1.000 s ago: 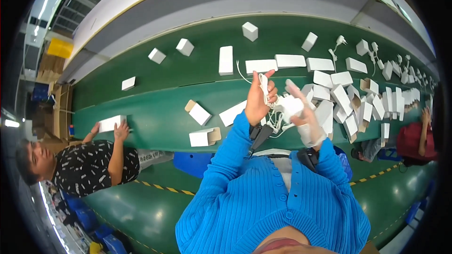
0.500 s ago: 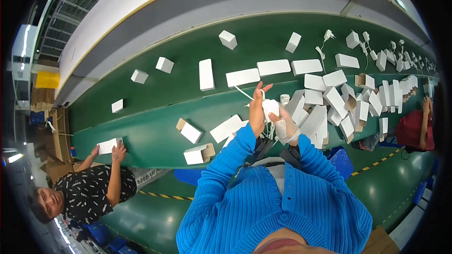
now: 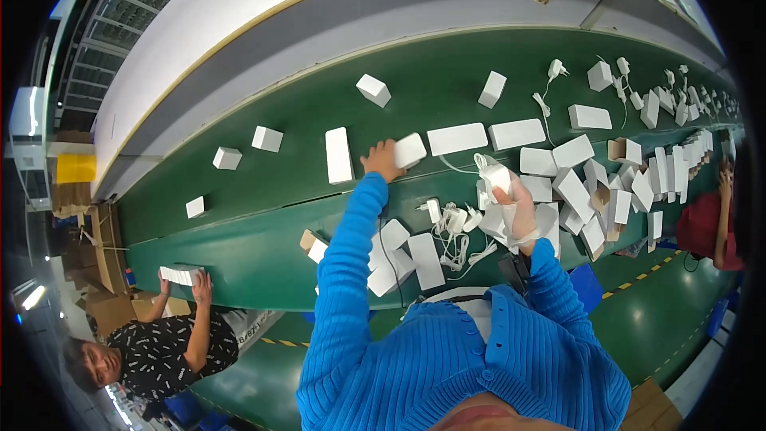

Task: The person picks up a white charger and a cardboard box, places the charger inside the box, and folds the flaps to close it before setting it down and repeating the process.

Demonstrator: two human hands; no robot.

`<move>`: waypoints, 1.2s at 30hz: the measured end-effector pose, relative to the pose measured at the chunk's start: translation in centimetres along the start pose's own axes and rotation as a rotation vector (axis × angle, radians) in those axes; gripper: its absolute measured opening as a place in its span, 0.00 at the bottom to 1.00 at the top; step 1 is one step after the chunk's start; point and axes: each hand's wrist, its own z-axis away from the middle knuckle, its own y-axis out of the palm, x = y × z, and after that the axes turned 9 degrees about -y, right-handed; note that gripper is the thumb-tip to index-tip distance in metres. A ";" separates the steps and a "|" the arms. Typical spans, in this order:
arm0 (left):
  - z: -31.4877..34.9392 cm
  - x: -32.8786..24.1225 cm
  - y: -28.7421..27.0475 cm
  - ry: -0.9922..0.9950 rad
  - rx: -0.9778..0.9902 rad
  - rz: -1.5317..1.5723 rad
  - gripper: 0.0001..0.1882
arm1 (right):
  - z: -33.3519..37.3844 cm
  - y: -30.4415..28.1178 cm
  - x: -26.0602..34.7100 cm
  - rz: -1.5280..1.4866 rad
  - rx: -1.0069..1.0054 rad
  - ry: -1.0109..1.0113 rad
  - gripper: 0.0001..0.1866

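My left hand [image 3: 383, 161] reaches out over the green bench, its fingers wrapped round the left end of a white box [image 3: 411, 151]. In front of my chest on the right, my right hand [image 3: 517, 209], in a clear thin glove, is closed round a white charger [image 3: 493, 175] with a bundled cable. A loose white cable [image 3: 459, 168] runs left from it toward the held box. Below, a heap of white chargers [image 3: 455, 222] with cables lies on the near surface. Several white boxes [image 3: 429, 260] lie left of the heap.
A pile of white boxes [image 3: 571, 191], some with open flaps, fills the right side. More boxes [image 3: 456, 140] and chargers [image 3: 556, 69] are spread along the far strip [image 3: 303, 104]. At the left, a co-worker in a black patterned shirt [image 3: 163, 355] holds white boxes [image 3: 182, 275].
My left hand has left the charger and moved away and leftward onto a white box. My right hand keeps the charger and has shifted right. The co-worker has lifted the boxes.
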 end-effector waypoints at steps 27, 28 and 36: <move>11.5 -8.5 -2.3 0.401 0.260 0.916 0.45 | -3.7 0.8 5.9 0.913 0.541 -0.715 0.11; 11.6 -8.2 -2.3 0.417 0.265 0.903 0.44 | -3.8 0.2 5.8 0.658 0.446 -0.776 0.11; 13.5 -9.4 -2.2 0.449 0.358 1.068 0.41 | -0.5 1.6 4.9 0.627 0.693 -0.664 0.23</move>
